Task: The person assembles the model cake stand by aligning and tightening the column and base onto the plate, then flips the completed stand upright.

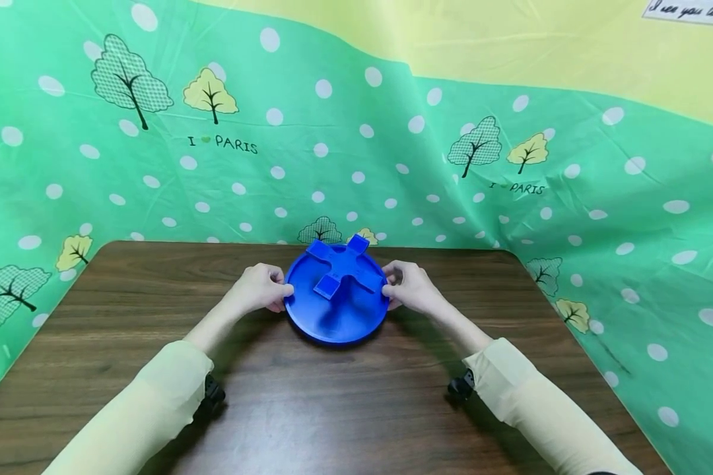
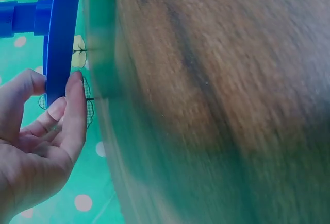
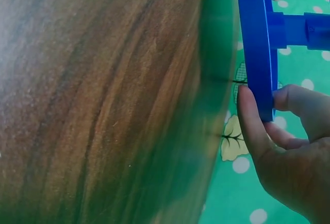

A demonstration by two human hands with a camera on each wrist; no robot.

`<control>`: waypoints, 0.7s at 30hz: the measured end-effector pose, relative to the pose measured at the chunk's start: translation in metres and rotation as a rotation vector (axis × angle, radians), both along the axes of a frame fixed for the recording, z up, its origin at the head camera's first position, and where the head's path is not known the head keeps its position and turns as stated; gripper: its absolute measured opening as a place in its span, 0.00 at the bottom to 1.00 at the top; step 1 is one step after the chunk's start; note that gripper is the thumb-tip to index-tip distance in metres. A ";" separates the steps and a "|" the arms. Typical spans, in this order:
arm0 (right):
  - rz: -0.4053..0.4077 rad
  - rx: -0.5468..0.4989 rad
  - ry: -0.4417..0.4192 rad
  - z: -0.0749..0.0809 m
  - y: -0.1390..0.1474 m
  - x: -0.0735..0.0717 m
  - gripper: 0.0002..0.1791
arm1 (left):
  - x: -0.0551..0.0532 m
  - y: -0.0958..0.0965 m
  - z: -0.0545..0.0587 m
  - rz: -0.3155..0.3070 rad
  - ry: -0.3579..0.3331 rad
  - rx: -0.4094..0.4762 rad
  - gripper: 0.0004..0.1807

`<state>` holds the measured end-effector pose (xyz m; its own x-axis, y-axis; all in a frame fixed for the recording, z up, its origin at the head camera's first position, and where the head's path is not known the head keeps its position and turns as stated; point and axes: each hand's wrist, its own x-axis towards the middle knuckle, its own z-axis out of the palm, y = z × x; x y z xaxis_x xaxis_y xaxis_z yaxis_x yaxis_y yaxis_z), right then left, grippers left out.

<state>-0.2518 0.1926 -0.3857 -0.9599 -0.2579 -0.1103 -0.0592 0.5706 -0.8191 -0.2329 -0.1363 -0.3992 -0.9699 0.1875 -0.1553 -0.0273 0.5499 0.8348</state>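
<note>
Between my two hands is a round blue plastic disc with a raised rim. From its middle rises a short stem that carries a four-armed cross. My left hand pinches the disc's left edge, thumb on the upper face and fingers beneath. At the opposite edge my right hand grips it the same way. Both wrist views show the disc edge-on, held above the table with a gap below. The underside is hidden in the head view.
A dark wood-grain table lies below, its far edge just behind the disc. Behind and at both sides hangs a green and yellow cloth with dots and printed trees. Dark wrist cameras sit at both sleeve cuffs.
</note>
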 end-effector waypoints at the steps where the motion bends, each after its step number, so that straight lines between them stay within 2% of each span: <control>1: -0.002 -0.012 0.002 0.000 0.000 0.000 0.20 | 0.000 -0.001 0.000 0.005 -0.012 0.042 0.12; 4: 0.006 -0.048 0.009 0.000 0.002 -0.002 0.21 | 0.000 -0.002 0.002 0.009 -0.035 0.134 0.11; 7: 0.019 -0.082 0.001 0.000 0.005 -0.004 0.23 | 0.000 -0.004 0.004 -0.002 -0.043 0.182 0.09; 12: 0.034 -0.104 0.000 0.000 0.007 -0.007 0.23 | -0.001 -0.006 0.007 0.003 -0.042 0.195 0.08; 17: 0.047 -0.136 0.021 0.003 0.007 -0.007 0.23 | -0.003 -0.008 0.008 0.015 -0.043 0.210 0.17; 21: 0.044 -0.177 0.031 0.005 0.008 -0.007 0.24 | -0.005 -0.010 0.008 -0.012 -0.008 0.188 0.22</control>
